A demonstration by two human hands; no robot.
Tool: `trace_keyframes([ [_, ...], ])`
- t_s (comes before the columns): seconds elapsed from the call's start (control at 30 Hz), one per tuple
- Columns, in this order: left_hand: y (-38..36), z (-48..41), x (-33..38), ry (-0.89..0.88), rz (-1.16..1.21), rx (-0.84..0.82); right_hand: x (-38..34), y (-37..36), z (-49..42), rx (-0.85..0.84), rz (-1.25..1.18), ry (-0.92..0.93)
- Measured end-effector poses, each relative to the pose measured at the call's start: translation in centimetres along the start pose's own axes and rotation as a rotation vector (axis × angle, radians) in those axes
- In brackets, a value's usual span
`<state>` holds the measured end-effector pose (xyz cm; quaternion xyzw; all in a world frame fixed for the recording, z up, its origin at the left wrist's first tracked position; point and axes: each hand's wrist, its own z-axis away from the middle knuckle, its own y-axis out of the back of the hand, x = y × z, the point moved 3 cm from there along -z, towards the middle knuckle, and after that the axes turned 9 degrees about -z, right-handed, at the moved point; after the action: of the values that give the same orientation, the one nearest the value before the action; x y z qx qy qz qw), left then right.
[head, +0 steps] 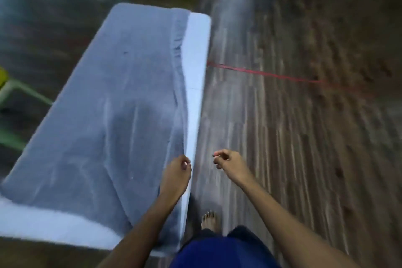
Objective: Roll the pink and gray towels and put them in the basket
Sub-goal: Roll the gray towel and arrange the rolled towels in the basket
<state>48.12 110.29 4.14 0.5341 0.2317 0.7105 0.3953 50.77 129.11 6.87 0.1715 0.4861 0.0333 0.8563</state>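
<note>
Soft and limp by the look of it, light enough for one hand, likely to sag wherever unsupported and to drag slightly on the surface rather than slide freely. Not fragile; no harm from a firm pinch. Best taken at the hem near a corner, thumb on top and fingers beneath, then at the matching corner across the short end, so as to keep the roll straight and tight.

Gray towel (113, 102): spread flat and lengthwise over a white counter (196, 50), covering nearly all of it, with a bare white strip along the right side and another at the near end. Plush, matte, blue-gray in this light, creased in long soft folds, the right hem bunched and wavy. Not yet rolled at any point.

Left hand (177, 172): over the right hem toward the near end, fingers curled, apparently pinching the edge, though blurred by motion. Right hand (228, 162): out over the wooden floor (282, 137), just beside the counter, fingers loosely curled, holding nothing visible.

No pink towel and no basket in view. Elsewhere: a red line (261, 74) across the floor, a green chair frame (24, 91) at the left, a bare foot (208, 220) below the hands.
</note>
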Motion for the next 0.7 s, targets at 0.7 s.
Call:
trace_keyframes([
  [0.7,-10.1,4.5,-0.5,0.695,-0.179,0.492,-4.4,-10.1,-19.2,-1.08,1.215,1.25],
])
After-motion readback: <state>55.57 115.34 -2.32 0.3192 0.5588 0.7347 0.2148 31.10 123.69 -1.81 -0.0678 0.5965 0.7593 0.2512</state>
